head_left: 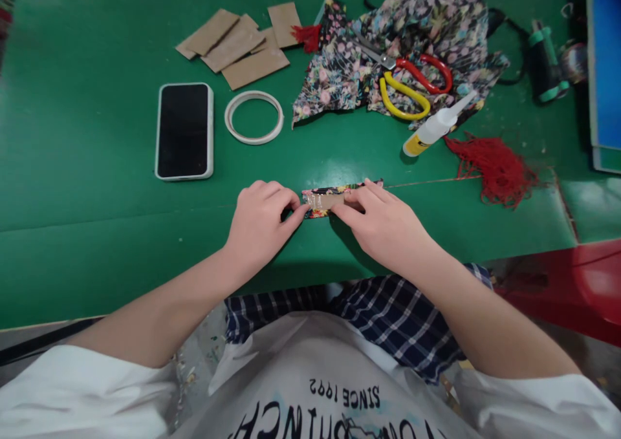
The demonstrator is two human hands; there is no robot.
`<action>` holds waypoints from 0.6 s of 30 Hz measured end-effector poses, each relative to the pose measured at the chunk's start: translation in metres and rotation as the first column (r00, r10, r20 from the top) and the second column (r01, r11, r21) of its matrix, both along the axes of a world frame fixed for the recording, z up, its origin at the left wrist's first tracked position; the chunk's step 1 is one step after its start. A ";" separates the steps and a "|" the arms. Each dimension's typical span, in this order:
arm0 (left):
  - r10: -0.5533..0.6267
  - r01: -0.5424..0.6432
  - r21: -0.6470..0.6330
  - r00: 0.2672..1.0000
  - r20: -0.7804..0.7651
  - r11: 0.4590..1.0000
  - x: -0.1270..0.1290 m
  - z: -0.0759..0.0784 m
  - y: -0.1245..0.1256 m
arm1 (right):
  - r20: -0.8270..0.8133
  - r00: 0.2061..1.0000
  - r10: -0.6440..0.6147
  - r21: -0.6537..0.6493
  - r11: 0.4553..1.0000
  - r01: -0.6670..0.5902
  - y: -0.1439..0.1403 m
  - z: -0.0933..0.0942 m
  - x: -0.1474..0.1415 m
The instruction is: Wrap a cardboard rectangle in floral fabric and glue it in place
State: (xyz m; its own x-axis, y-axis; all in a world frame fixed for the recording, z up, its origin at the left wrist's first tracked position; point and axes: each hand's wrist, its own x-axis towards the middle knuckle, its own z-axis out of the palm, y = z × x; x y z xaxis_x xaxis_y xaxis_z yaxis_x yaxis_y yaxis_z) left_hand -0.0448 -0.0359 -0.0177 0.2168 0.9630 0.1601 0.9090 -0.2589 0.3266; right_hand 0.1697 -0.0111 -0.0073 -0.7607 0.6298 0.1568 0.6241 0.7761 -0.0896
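A small cardboard strip [331, 201] lies near the table's front edge, with floral fabric folded over its long sides. Shiny streaks, perhaps glue, show on its left part. My left hand [262, 222] pinches the strip's left end between thumb and fingers. On the right part, my right hand [381, 222] presses the fabric edge with its thumb and fingertips, covering that end in part. Beyond the right hand, a white glue bottle [429, 132] with a yellow label leans on the fabric. A bundle of red thread [497, 171] rests to the right.
Scissors [388, 64] with red and yellow handles lie on crumpled floral fabric [334, 77]. Cardboard pieces [255, 64], a tape roll [254, 139] and a phone [183, 130] are at the left back. A green-and-black tool [546, 64] stands right, above a red stool [592, 284].
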 end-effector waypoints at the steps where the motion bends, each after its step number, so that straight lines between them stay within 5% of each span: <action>1: -0.005 0.005 0.007 1.000 -0.007 1.000 0.000 0.000 0.000 | -0.004 1.000 -0.001 -0.003 1.000 0.001 0.000 0.000 0.000; 9: 0.031 -0.029 0.124 0.999 -0.016 0.992 0.000 0.010 -0.009 | -0.008 1.000 0.001 -0.023 1.000 -0.001 0.001 0.001 0.000; 14: -0.387 0.408 0.194 0.912 -0.138 0.892 0.016 0.015 -0.033 | -0.007 1.000 0.017 -0.027 0.999 -0.017 0.002 0.000 0.001; 18: -0.413 0.445 0.145 0.887 -0.207 0.884 0.027 0.008 -0.041 | -0.029 1.000 0.007 -0.035 0.999 -0.008 0.002 -0.001 0.001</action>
